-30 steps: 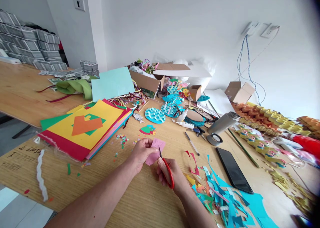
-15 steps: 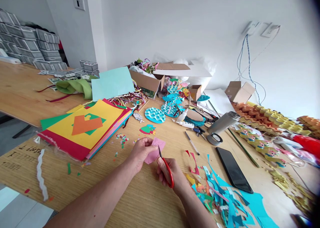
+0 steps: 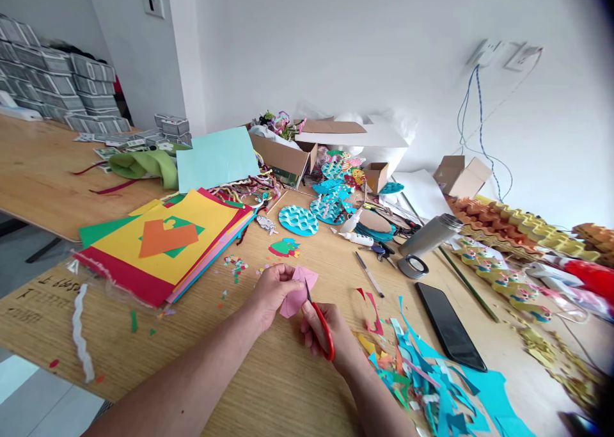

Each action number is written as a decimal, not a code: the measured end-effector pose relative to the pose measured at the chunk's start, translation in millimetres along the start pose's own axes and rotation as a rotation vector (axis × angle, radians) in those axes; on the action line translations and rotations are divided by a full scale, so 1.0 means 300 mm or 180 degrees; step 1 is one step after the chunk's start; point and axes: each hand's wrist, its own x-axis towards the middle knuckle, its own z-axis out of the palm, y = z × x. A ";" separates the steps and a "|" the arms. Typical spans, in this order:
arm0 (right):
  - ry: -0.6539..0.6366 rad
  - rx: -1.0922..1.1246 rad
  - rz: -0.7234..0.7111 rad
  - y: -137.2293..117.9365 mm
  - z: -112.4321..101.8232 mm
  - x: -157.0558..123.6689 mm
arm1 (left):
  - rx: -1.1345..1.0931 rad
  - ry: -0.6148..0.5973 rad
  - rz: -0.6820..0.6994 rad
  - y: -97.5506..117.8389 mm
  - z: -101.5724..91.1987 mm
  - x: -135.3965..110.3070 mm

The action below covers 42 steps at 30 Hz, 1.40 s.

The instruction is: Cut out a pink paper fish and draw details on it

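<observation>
Between its thumb and fingers, my left hand (image 3: pixel 274 296) pinches a small piece of pink paper (image 3: pixel 293 301) above the table. My right hand (image 3: pixel 326 334) grips a pair of scissors with red handles (image 3: pixel 328 338). The dark blades lie at the right side of the pink paper, overlapping it. Faint drawn or creased lines show on the paper. Just beyond my hands lies a green and red paper cutout (image 3: pixel 284 248), with a round teal wavy piece (image 3: pixel 298 221) behind it.
Coloured paper sheets (image 3: pixel 115 250) are stacked at left. Paper scraps (image 3: pixel 422 376), a black phone (image 3: pixel 451 325), a pen (image 3: pixel 369 274), a roll of tape (image 3: pixel 413 267) and a steel flask (image 3: pixel 434 232) lie at right. Cardboard boxes (image 3: pixel 281 155) and egg trays (image 3: pixel 503 222) stand farther back.
The view has shifted very slightly. Both hands, the pink paper and the scissors hold nearly the same places, with the blades still at the paper's right side.
</observation>
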 end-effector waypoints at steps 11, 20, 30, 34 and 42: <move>0.0036 0.0018 0.0022 0.008 0.000 0.002 | 0.0016 0.0052 -0.0008 -0.005 -0.002 -0.002; 0.0014 0.0024 0.0041 0.002 0.001 0.001 | -0.0018 0.0063 -0.0029 0.001 0.001 -0.002; 0.0006 0.0021 0.0054 -0.011 -0.001 -0.004 | 0.0036 0.0032 -0.0041 0.006 0.003 -0.011; 0.0054 0.0022 0.0075 -0.007 -0.001 -0.001 | 0.0041 0.0043 -0.0043 0.002 0.003 -0.010; 0.0026 -0.0002 0.0015 -0.002 -0.002 -0.002 | 0.0035 0.0032 -0.0054 0.001 0.001 -0.006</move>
